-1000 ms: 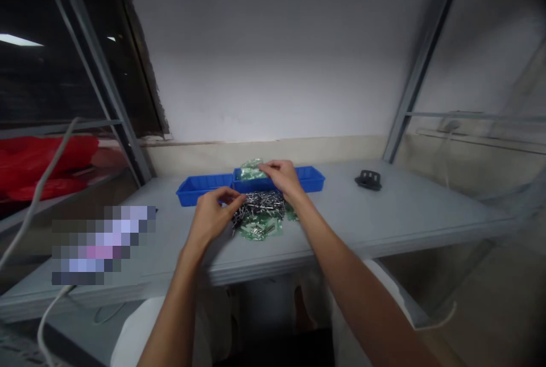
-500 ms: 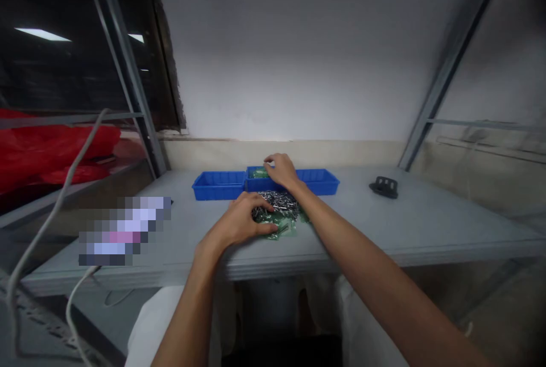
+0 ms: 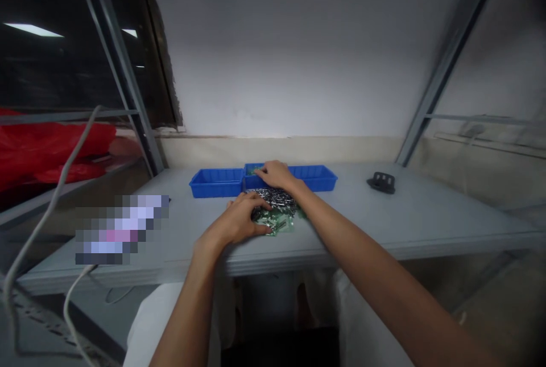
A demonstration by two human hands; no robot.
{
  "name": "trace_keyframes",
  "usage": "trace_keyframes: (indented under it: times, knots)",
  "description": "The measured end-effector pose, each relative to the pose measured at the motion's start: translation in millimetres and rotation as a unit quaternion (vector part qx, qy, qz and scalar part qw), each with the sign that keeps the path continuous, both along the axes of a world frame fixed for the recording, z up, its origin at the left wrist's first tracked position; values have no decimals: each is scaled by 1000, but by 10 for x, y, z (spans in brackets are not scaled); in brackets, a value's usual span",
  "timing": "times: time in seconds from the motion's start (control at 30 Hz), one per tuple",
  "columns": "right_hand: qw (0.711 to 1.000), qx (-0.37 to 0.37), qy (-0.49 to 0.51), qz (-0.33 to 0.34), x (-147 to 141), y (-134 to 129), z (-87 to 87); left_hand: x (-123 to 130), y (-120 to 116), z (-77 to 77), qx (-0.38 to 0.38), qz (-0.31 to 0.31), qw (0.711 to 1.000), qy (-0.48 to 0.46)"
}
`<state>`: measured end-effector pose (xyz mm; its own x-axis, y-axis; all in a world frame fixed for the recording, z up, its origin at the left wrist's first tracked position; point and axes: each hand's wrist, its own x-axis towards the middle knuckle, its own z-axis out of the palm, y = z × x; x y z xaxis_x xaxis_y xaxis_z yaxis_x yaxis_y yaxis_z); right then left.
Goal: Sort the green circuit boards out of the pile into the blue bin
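A pile of small green circuit boards with silvery metal parts (image 3: 279, 210) lies on the grey table (image 3: 384, 225) in front of two blue bins. My left hand (image 3: 239, 220) rests palm down on the near left side of the pile, fingers spread over the boards. My right hand (image 3: 275, 173) reaches over the rim of the right blue bin (image 3: 313, 176), fingertips at some green boards inside it; whether it grips one is hidden. The left blue bin (image 3: 215, 181) stands beside it.
A small black object (image 3: 381, 182) sits on the table at the right. White cables (image 3: 63, 185) hang at the left near a metal frame post (image 3: 123, 82). Red plastic (image 3: 46, 148) lies beyond the frame. A wall stands close behind the bins.
My left hand dropped from pinching parts above the pile to lying flat on it. My right hand lowered the green boards into the right bin. The view shifted slightly.
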<state>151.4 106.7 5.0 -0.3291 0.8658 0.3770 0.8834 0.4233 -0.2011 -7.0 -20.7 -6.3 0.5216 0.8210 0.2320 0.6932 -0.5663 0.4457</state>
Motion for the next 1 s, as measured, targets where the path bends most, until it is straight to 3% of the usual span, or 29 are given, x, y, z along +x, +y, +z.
trace_keyframes:
  times: [0.17, 0.3, 0.53, 0.7, 0.83, 1.0]
  knots:
    - [998, 52, 29, 13, 39, -204, 40, -15, 65, -54, 10, -8, 1000, -18]
    - [989, 81, 123, 19, 84, -464, 109, -10, 96, -94, 38, -6, 998, -47]
    - [950, 33, 301, 71, 217, -900, -60, 44, 77, -49, 46, -11, 992, -115]
    - [913, -18, 384, 137, 318, -1019, -134, 68, 76, -32, 25, 0, 979, -201]
    - [871, -73, 453, 176, 333, -1016, -166, 48, 97, -3, 40, 51, 945, -320]
    - [834, -135, 504, 181, 231, -1060, -195, 48, 150, 26, 99, 132, 865, -474]
